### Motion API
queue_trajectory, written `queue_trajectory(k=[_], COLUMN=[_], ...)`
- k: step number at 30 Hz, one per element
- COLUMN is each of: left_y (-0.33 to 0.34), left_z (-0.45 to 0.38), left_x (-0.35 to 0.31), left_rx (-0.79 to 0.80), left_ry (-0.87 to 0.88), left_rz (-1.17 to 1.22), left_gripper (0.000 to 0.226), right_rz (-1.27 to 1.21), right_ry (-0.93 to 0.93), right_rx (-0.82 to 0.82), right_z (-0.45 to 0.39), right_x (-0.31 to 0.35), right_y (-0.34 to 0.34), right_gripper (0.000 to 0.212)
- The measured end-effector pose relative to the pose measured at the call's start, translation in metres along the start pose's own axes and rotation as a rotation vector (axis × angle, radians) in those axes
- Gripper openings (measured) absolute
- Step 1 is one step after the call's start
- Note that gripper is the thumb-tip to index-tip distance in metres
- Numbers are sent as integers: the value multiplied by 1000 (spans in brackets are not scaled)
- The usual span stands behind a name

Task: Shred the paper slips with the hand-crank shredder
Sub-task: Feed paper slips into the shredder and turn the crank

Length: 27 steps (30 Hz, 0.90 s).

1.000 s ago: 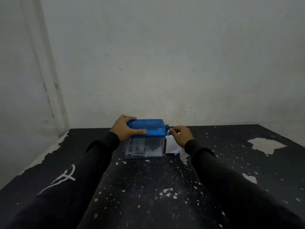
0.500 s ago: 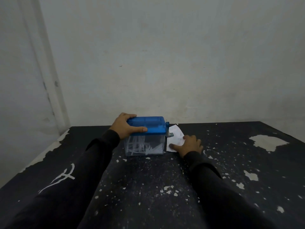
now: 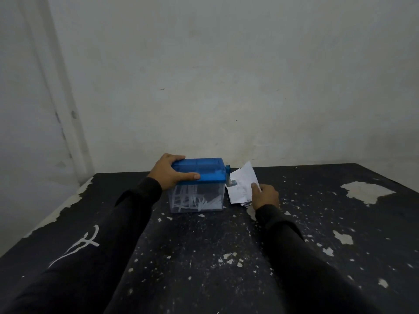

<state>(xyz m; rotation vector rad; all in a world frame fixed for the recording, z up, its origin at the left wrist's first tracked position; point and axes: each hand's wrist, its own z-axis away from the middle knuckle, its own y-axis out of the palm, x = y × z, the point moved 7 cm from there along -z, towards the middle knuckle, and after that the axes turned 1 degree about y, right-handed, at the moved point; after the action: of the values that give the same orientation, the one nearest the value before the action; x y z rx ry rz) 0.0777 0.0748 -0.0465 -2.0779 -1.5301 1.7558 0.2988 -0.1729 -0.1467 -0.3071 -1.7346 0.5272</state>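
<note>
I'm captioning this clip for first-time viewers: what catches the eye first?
The blue-lidded shredder at the far middle of the black table, with white paper strips in its clear bin. The left hand grips its lid, while the right hand lifts a paper slip just right of the crank.

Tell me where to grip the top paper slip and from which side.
Pinch the top paper slip at its near right edge, coming from the right as the right hand does. Its far corner is lifted off the pile, and the shredder blocks the left side.
</note>
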Motion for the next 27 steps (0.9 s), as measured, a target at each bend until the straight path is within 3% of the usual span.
queue_trajectory(k=[4, 13, 20, 24, 27], left_y=[0, 1, -4, -15, -24], left_z=[2, -2, -8, -16, -22], left_x=[-4, 0, -14, -28, -51], left_rx=[-7, 42, 218, 123, 35], left_ry=[-2, -20, -54, -26, 69], left_rz=[16, -38, -122, -86, -20], left_gripper=[118, 119, 136, 75, 57], right_rz=[6, -444, -564, -563, -454], right_ry=[6, -187, -385, -438, -521], right_rx=[-10, -109, 60, 209, 309], right_z=[-1, 12, 26, 20, 18], right_x=[-1, 26, 82, 113, 143], right_y=[1, -30, -36, -38, -40], right_gripper=[47, 16, 5, 13, 20])
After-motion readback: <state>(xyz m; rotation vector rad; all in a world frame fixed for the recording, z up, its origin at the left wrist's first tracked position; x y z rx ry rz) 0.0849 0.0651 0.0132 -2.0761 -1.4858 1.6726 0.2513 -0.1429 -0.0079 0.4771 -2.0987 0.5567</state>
